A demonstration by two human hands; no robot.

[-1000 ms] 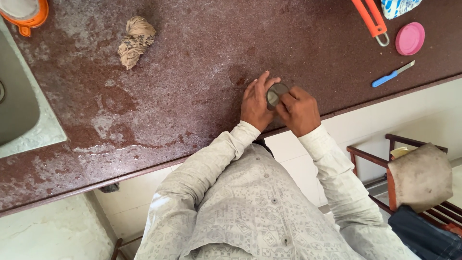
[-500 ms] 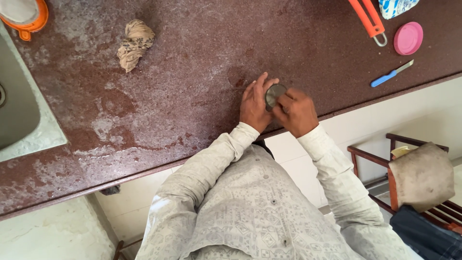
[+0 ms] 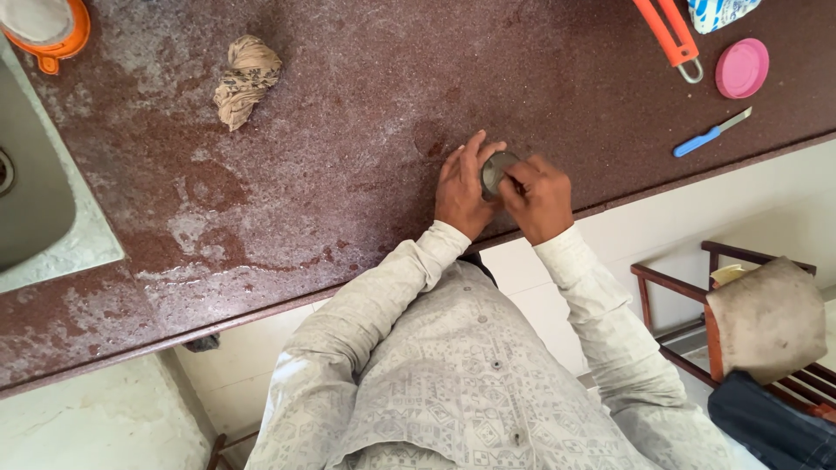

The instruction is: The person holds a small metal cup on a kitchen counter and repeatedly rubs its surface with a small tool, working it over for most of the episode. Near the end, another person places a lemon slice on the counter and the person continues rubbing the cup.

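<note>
**Two hands on a small grey disc at the desk edge**

A small round grey disc (image 3: 496, 171) lies on the reddish speckled desk (image 3: 348, 157), close to its near edge, with both hands around it. The left hand (image 3: 464, 187) rests just left of the disc, its fingers (image 3: 471, 150) stretched and touching the rim. The right hand (image 3: 538, 198) sits just right of the disc, its fingers (image 3: 514, 181) curled over the disc's edge and pinching it. Much of the disc is hidden under them, so what kind of thing it is cannot be told.

Far left of the disc and further back lies a crumpled beige rag (image 3: 246, 78). Beyond that, at the desk's left end, is a steel sink (image 3: 35, 200) with an orange-rimmed strainer (image 3: 48, 26) by its back corner. Right of the disc lies a blue-handled knife (image 3: 710, 133); behind the knife sit a pink lid (image 3: 742, 68) and an orange-handled tool (image 3: 669, 36). Below the desk, right of the disc, stands a wooden chair (image 3: 749, 322).
</note>
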